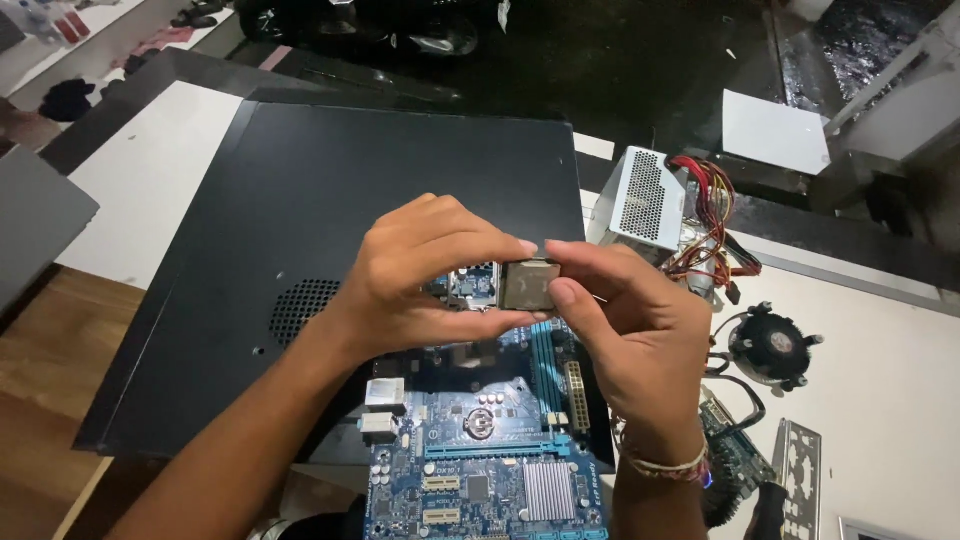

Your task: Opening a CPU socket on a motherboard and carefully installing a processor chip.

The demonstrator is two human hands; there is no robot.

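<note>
Right desk crowded: power supply, cooler fan, bracket. Black case panel left lies flat, open above; motherboard below hands.

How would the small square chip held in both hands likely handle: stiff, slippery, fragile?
The chip looks like a flat metal-topped square, so probably stiff and light. Left hand and right hand pinch only its edges, so it may be slippery. Likely fragile if dropped.

processor chip: dull metal | case panel: matt black metal | floor: wood
</note>
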